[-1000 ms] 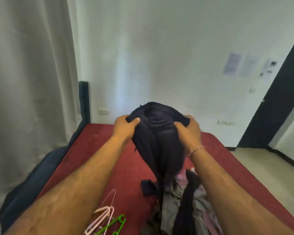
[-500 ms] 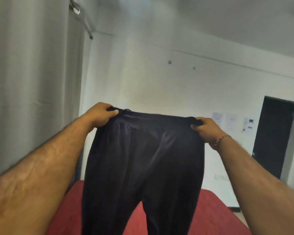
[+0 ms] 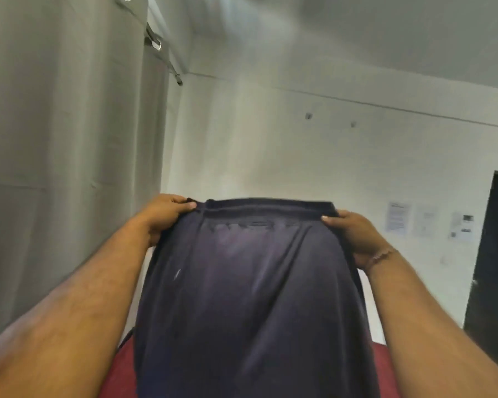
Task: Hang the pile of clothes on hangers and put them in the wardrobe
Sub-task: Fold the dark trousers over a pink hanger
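Observation:
A pair of dark navy trousers (image 3: 250, 297) hangs spread out in front of me, waistband uppermost. My left hand (image 3: 161, 216) grips the left end of the waistband. At the right end my right hand (image 3: 354, 237), with a thin bracelet at the wrist, grips the band too. The cloth falls down past the bottom of the frame and hides most of the red bed (image 3: 115, 374). The pile of clothes and the hangers are out of sight.
A grey curtain (image 3: 64, 153) fills the left side, hung from a rod near the ceiling. The white wall (image 3: 270, 145) ahead carries some paper sheets (image 3: 397, 218). A dark doorway (image 3: 492, 254) stands at the right.
I have lifted the bunched trousers off the bed and stretched the waistband wide between both hands. The view has tilted upward, so pile and hangers dropped out of frame.

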Tool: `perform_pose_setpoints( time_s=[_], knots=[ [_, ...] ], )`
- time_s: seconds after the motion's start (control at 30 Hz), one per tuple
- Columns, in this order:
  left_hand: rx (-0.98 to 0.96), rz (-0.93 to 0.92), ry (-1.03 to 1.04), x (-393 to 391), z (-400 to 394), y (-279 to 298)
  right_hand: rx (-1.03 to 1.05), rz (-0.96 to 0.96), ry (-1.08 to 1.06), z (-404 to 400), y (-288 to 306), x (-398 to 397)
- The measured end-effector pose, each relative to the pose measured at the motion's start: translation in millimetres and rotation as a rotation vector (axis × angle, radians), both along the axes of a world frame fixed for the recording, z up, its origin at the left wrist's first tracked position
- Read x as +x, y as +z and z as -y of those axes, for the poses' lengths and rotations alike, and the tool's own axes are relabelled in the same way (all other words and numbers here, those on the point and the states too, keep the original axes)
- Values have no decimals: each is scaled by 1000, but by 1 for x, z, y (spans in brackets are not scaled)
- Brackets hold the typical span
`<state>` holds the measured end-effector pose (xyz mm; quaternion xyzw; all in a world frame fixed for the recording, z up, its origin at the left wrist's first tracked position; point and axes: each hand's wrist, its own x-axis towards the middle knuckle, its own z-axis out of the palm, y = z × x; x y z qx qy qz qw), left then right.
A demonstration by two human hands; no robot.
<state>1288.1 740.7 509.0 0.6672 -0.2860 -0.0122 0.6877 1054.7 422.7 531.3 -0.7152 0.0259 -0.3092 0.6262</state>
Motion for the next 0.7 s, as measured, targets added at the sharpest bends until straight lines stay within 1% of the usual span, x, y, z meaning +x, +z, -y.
perform_pose_setpoints(
  time_s=[0.03,0.07,0.1,0.17,0.27,0.33,0.43,0.53,0.57,0.6,0.63,0.67,0.7],
  knots=[
    [62,-60,137,4,8,-6,-36,-97,-126,3,-6,10],
    [80,-114,222,3,16,-10,-88,-158,-236,5,-12,20],
    [71,-151,255,-1,22,-12,-147,-189,-312,2,-16,27],
    [20,-172,252,-22,36,-9,-236,-205,-380,-10,-20,37],
    [-49,-116,121,-60,61,7,-282,-178,-377,-32,-13,47],
    [-50,-12,11,-88,79,19,-245,-118,-300,-52,-2,50],
    [-22,182,-42,-125,97,38,-153,-8,-132,-78,19,46],
    [-2,407,-65,-136,97,53,-228,61,-9,-83,33,32],
    [4,481,-72,-134,93,56,-268,94,-21,-80,35,31],
    [0,561,-52,-129,90,57,-288,127,-62,-77,35,30],
    [-13,659,18,-122,86,58,-279,157,-121,-74,37,30],
    [-21,740,133,-112,84,56,-236,175,-155,-73,38,30],
    [-23,748,257,-103,81,53,-188,188,-158,-73,40,29]
  ],
)
